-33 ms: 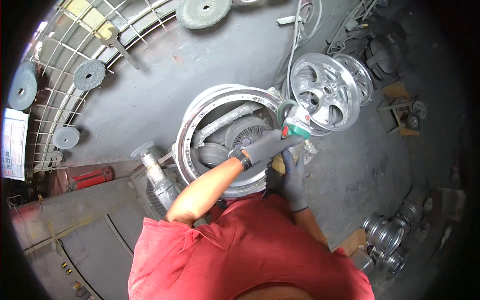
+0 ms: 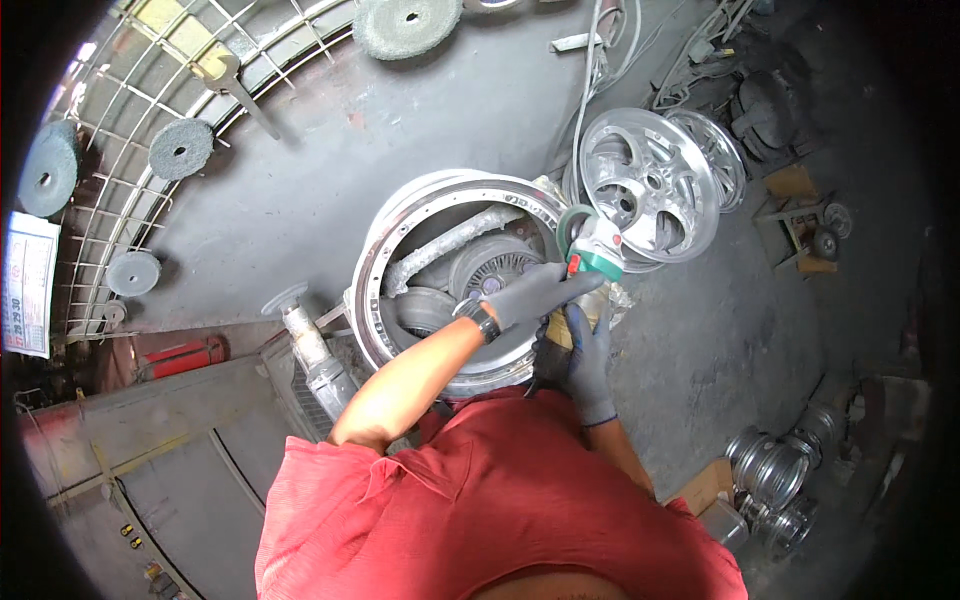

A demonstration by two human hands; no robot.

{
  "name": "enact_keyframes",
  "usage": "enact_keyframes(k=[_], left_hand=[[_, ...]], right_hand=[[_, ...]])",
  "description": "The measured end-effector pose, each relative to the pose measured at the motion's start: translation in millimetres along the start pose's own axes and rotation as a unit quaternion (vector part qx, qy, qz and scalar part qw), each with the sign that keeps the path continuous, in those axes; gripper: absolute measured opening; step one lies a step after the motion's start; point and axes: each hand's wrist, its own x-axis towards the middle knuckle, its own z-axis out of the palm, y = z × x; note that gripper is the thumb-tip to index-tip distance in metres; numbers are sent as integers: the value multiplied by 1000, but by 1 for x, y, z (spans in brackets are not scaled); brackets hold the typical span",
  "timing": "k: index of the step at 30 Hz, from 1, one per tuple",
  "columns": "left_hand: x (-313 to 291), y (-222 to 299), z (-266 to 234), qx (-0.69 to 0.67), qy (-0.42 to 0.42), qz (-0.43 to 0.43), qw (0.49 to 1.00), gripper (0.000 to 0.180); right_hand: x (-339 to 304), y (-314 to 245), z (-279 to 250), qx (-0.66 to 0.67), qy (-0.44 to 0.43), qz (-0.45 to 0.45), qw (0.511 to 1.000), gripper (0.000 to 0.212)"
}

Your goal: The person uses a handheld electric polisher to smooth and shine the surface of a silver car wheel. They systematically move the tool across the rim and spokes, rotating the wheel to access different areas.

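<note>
A green and pale-metal angle grinder (image 2: 600, 260) with a round disc stands out at the right edge of a large metal wheel rim (image 2: 372, 300). My left hand (image 2: 537, 295), in a grey glove, is closed on the grinder next to its red part. Just below, my right hand (image 2: 592, 365), also gloved in grey, closes around the grinder's lower end, its grip partly hidden. Beside the right fingers shows a yellowish piece (image 2: 562, 328) that I cannot make out. The disc (image 2: 571, 228) is close to the rim's edge; whether it touches is unclear.
Inside the rim lie a crusty bar (image 2: 450, 250) and dark round parts (image 2: 492, 270). Spoked wheels (image 2: 650, 185) lean at the right. Another power tool (image 2: 318, 355) lies at left. Abrasive discs (image 2: 180, 150) hang on a wire grid. Shiny rims (image 2: 770, 465) are stacked at lower right.
The grinder and both hands have shifted very slightly; both grips are unchanged.
</note>
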Motion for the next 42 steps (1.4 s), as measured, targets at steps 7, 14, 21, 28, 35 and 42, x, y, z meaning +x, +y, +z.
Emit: enact_keyframes(k=[7,14,21,28,35,42], left_hand=[[-102,-22,-88,321,586,210,714,31],[-150,-76,-138,290,442,-103,843,37],[-186,-111,-103,153,562,-90,808,37],[-218,-171,-16,-58,679,-84,727,21],[-211,-148,12,-25,780,-50,624,25],[-234,-80,36,-170,502,-42,847,33]], right_hand=[[-23,-20,-50,-70,5,-116,991,75],[-20,-54,-61,-40,-54,-123,990,74],[-25,-51,-49,-54,-106,-126,985,82],[-3,-36,3,-108,-188,-52,975,71],[4,-2,76,-247,-329,-67,909,97],[5,15,108,-412,-439,-84,794,101]])
